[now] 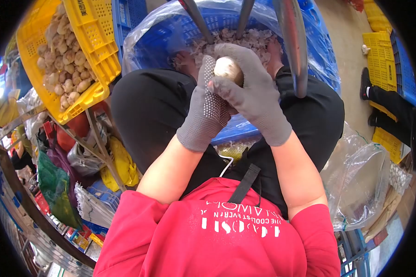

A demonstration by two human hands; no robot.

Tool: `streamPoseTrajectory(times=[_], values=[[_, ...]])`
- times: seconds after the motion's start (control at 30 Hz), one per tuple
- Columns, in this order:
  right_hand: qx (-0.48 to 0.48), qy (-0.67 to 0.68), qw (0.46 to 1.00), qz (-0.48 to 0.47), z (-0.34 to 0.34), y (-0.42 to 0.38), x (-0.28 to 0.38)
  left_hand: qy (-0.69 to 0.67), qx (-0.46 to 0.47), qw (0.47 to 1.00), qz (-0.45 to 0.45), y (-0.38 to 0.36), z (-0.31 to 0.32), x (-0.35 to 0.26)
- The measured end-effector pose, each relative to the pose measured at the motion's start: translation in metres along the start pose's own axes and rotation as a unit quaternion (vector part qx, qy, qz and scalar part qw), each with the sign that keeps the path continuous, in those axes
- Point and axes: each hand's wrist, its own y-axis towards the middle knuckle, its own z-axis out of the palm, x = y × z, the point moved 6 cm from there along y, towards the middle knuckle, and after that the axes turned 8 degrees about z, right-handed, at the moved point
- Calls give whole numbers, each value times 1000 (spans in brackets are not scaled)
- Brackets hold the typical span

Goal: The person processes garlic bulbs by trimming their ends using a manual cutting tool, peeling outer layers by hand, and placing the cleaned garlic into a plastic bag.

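Observation:
A whitish garlic bulb is held between my two gloved hands, over a blue basket lined with clear plastic. My left hand, in a grey glove with white dots on the palm side, presses against the bulb's left side. Around its right side curls my right hand, its thumb lying across the lower edge of the bulb. Pale peelings cover the basket's bottom beneath the hands.
At the upper left a yellow crate holds many garlic bulbs. Metal bars rise over the blue basket. Yellow crates and another person's legs are at the right, above a clear plastic bag.

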Motion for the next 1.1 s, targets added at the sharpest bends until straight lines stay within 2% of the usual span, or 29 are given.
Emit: streamPoseTrajectory(times=[0.07, 0.13, 0.2, 0.23, 0.27, 0.3, 0.37, 0.4, 0.43, 0.5, 0.53, 0.57, 0.6, 0.63, 0.67, 0.7, 0.73, 0.77, 0.8, 0.87, 0.97, 1.07, 1.1], values=[[-3, -14, 1000, 13, 3, 0, 1, 71, 49, 996, 0, 5, -11, 2], [-4, -27, 999, 21, 4, 0, -3, 110, 42, 993, -12, -1, -17, 3], [-8, 78, 995, 69, 5, 0, -17, 149, 33, 988, -22, 1, -30, -2], [-8, 157, 977, 143, -1, 2, -12, 114, 154, 979, -68, 1, -21, -4], [-8, 156, 977, 144, -1, 1, -16, 77, 273, 952, -113, -5, -10, -2], [-11, 149, 979, 140, -2, 1, -24, 168, 156, 972, -56, -1, -23, -1], [-14, 144, 980, 136, -3, 2, -22, 156, 92, 983, -8, 2, -19, -7], [-13, 165, 979, 120, -5, 3, -16, 132, 172, 975, -46, 1, -19, -12], [-12, 185, 977, 104, -6, 4, -11, 133, 171, 975, -45, 3, -19, -10], [-16, 154, 984, 83, -9, 4, -11, 111, 70, 991, 18, 11, -27, -11], [-21, 122, 990, 63, -10, 5, -7, 111, 69, 991, 19, 11, -29, -11], [-21, 122, 990, 63, -12, 6, -5, 145, 90, 983, 63, 10, -28, -15], [-2, 151, 981, 121, -12, 6, -6, 178, 110, 972, 105, 7, -27, -19], [16, 179, 967, 179, -10, 4, -10, 273, 76, 956, 74, -4, -24, -26], [15, 179, 967, 180, -11, 4, -11, 274, 76, 956, 73, -4, -23, -25], [11, 195, 968, 156, -13, 5, -11, 357, 120, 901, 217, -7, -11, -38], [8, 212, 968, 132, -14, 5, -9, 428, 160, 817, 353, -15, 1, -48], [8, 212, 968, 132, -14, 5, -8, 485, 195, 706, 478, -27, 13, -53], [9, 205, 968, 146, -14, 4, -8, 485, 195, 706, 478, -26, 12, -53], [9, 197, 967, 160, -13, 4, -9, 364, 172, 864, 304, -8, -3, -43], [-10, 159, 977, 144, -14, 4, -7, 324, 178, 859, 355, -13, 4, -46], [-39, 199, 966, 162, -20, 3, -9, 341, 208, 846, 353, -20, 11, -50], [-35, 179, 973, 139, -21, 4, -7, 341, 209, 846, 353, -19, 11, -50]])
